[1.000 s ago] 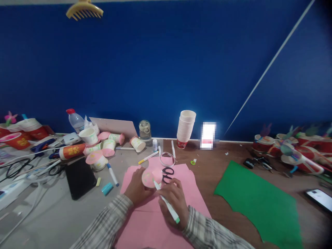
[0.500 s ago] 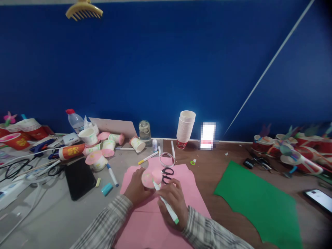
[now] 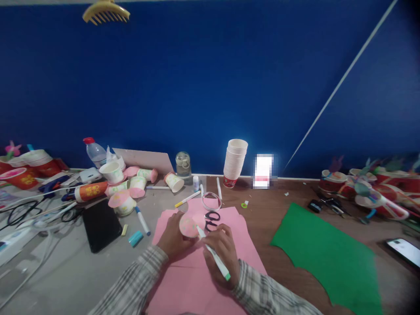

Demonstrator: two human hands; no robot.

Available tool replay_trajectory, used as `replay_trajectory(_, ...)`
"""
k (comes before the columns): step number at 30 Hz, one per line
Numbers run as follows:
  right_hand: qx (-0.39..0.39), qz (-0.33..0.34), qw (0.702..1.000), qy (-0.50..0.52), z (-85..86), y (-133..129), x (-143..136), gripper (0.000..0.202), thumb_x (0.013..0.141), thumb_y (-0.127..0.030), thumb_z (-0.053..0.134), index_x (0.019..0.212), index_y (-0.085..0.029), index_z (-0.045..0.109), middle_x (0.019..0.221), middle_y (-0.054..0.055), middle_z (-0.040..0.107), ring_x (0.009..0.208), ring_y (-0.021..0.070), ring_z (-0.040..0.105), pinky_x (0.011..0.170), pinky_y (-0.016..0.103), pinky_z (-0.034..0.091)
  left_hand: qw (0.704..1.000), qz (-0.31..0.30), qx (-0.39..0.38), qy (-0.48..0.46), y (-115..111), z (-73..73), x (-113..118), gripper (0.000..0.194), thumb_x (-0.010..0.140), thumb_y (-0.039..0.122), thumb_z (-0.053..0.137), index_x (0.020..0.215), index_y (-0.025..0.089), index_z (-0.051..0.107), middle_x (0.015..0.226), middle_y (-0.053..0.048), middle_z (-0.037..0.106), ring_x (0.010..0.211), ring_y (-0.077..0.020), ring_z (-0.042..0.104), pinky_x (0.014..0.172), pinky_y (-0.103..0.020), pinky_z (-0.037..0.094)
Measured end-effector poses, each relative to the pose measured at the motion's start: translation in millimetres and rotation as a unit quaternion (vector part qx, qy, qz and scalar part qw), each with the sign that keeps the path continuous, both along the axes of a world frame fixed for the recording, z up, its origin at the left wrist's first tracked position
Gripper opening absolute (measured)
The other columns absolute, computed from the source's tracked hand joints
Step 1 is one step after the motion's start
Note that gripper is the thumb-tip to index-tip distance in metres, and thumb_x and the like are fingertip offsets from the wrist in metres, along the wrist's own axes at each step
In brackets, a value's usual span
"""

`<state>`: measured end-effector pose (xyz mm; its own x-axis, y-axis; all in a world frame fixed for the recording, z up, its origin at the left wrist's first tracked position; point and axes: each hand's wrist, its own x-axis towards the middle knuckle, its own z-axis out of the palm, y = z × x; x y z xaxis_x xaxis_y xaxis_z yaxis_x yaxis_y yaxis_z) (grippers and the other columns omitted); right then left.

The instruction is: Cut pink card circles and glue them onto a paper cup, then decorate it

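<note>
My left hand [image 3: 174, 238] is closed on a small paper cup with a pink paper round [image 3: 188, 226] on its upturned end, marked with faint coloured spots. My right hand [image 3: 222, 253] grips a white marker with a green end [image 3: 217, 261]; its tip meets the right part of the pink round. Both hands are over pink paper sheets [image 3: 183, 288]. Just beyond my right hand lie scissors with black handles [image 3: 212, 221]; their blades are mostly hidden behind the cup. A roll of clear tape [image 3: 211, 201] rests farther back on the pink paper.
Several decorated paper cups [image 3: 121, 201], a blue marker [image 3: 142, 221], a cyan cap [image 3: 135, 239] and a black phone [image 3: 101, 225] are at left. A tall cup stack [image 3: 235, 162] stands behind. Green paper [image 3: 328, 258] lies at right, with red cups [image 3: 380, 199] beyond.
My right hand and the marker have shifted slightly right, the tip moving toward the right part of the round. My left hand stays on the cup.
</note>
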<state>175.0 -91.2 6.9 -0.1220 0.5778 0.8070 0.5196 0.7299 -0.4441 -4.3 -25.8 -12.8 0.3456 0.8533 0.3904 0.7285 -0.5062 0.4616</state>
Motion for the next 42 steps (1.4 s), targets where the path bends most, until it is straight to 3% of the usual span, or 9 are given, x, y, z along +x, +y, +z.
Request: replay_trajectory(42, -0.004, -0.010, 1.000, -0.025, 1.3, -0.4, 1.2, 0.018, 0.070, -0.016, 0.058, 0.087, -0.022, 0.062, 0.073, 0.000, 0.068, 0.065, 0.0177, 0.062, 0.076, 0.041, 0.045, 1.000, -0.008, -0.019, 0.019, 0.9, 1.6, 0.1, 0.030, 0.057, 0.033, 0.066, 0.084, 0.025, 0.058, 0.090, -0.003, 0.056, 0.082, -0.0262, 0.053, 0.074, -0.042, 0.043)
